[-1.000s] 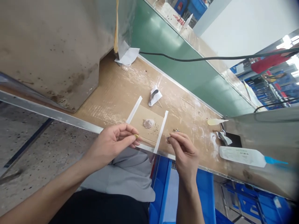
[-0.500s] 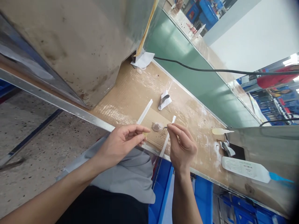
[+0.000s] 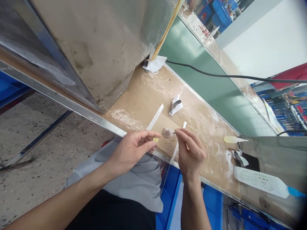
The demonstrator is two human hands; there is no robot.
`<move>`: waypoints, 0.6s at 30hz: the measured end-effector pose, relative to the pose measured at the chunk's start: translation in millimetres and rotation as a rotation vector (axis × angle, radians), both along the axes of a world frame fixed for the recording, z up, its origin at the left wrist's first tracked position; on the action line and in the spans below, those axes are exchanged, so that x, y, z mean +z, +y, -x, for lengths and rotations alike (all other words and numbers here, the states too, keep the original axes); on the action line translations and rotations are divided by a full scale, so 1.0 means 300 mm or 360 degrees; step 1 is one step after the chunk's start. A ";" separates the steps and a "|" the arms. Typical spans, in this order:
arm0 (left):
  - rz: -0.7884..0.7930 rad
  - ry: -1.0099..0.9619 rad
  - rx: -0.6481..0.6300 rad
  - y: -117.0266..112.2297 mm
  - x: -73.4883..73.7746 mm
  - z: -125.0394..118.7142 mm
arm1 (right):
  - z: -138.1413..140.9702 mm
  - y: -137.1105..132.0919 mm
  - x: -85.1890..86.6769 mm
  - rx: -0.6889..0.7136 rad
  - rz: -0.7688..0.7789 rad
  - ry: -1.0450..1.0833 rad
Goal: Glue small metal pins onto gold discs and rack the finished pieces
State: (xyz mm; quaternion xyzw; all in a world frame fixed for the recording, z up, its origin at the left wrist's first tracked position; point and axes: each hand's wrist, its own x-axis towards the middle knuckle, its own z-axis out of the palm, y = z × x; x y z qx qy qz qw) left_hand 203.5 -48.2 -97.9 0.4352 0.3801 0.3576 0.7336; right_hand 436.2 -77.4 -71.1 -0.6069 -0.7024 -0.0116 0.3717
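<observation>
Between the thumb and fingers of my left hand (image 3: 134, 148) is a small round yellow piece (image 3: 155, 140). My right hand (image 3: 192, 151) pinches a thin dark tool (image 3: 174, 133), most of it hidden by the fingers; its kind is not clear. The tool's tip points left, close to a small round clear dish (image 3: 167, 132) on the cardboard. Whether tip and dish touch, I cannot tell. Both hands are above the bench's front edge, with the dish just behind the gap between them.
White strips (image 3: 155, 117) are stuck on the cardboard-covered bench (image 3: 134, 105). Beyond lies a folded white paper (image 3: 176, 106) with a dark piece. At right are a yellowish dropper bottle (image 3: 231, 139) and a large white bottle (image 3: 261, 182). A black cable (image 3: 203, 72) crosses behind; a metal housing (image 3: 103, 48) stands left.
The whole view has shifted, so everything sits further right and slightly lower. In my left hand the yellow piece now shows its round face more plainly. My right hand keeps its pinch near the dish.
</observation>
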 end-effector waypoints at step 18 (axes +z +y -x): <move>-0.0060 0.0034 -0.0023 0.002 0.011 -0.005 | 0.001 -0.007 -0.010 -0.0126 -0.0078 0.0007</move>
